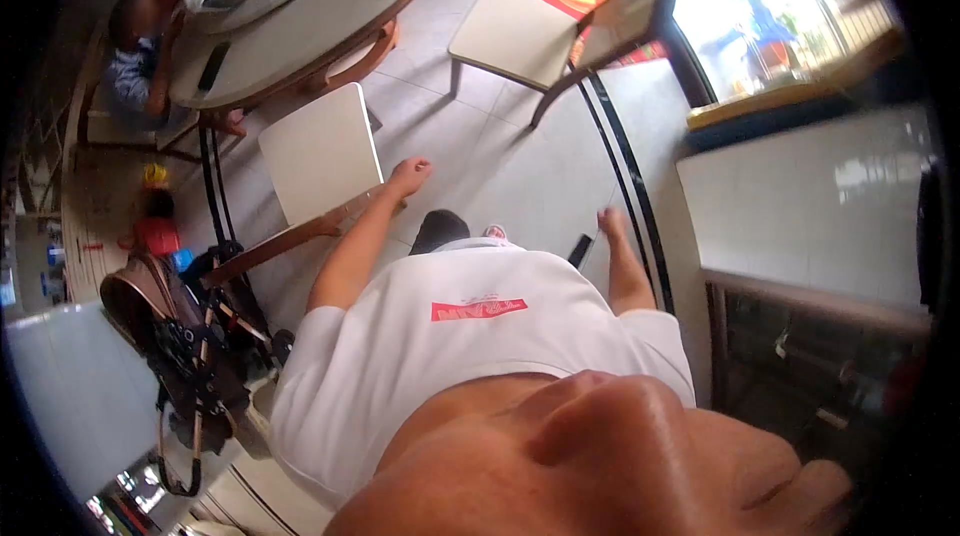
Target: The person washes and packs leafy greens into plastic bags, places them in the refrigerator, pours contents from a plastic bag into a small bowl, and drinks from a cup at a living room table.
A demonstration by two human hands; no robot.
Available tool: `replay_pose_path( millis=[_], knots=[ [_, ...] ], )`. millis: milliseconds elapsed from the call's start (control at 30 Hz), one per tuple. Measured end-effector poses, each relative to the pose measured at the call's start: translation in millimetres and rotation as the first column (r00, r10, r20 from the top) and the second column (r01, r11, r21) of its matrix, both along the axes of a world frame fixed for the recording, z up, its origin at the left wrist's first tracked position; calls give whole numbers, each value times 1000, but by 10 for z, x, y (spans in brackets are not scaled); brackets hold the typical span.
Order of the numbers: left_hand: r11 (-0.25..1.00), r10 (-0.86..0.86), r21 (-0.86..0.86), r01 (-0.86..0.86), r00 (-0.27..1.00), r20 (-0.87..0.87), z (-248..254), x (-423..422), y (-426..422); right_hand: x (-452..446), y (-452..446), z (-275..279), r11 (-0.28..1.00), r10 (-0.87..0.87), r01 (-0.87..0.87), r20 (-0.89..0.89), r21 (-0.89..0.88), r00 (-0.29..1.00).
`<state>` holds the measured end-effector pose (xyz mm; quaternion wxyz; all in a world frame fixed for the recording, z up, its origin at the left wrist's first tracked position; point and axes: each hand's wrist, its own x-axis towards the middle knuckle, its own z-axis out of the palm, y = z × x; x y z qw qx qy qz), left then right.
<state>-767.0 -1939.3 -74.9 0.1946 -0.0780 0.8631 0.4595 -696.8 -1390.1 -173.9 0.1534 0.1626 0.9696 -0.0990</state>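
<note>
My left hand (409,177) hangs beside the wooden back rail of a chair with a pale seat (325,151). Its fingers are curled in, and nothing shows in them. On the other side of my body, my right hand (612,224) is closed at hip height. A slim dark object (580,251) with a thin pale edge sticks out below it and seems to be held in it; its kind cannot be made out. Below me, a dark shoe or trouser leg (440,230) and a red and white shoe tip (495,232) show past my white shirt (480,336).
A round table (330,31) with a dark flat object (213,66) stands far left, a person (140,66) seated there. A small child in red (155,234) is near a folded stroller (180,336). Another chair (515,36) stands ahead; a glass-fronted cabinet (800,356) is at right.
</note>
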Motion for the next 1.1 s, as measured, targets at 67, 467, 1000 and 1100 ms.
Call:
replay_pose_path(
  millis=[67, 467, 1000, 1100],
  knots=[
    [987, 158, 42, -158, 987, -12, -298, -243, -205, -1430, -403, 551, 981, 143, -171, -243, -95, 959],
    [212, 604, 456, -864, 483, 634, -815, -835, -1357, -4222, -4096, 1183, 332, 737, -842, -441, -425, 513],
    [-503, 739, 42, -863, -404, 539, 163, -451, -1516, -7208, -8488, 2841, -130, 607, -901, -752, -413, 257],
    [-485, 745, 118, -866, -339, 574, 480, -911, -1613, -7544, -9274, 3119, -130, 643, -927, -742, -352, 192]
  ],
)
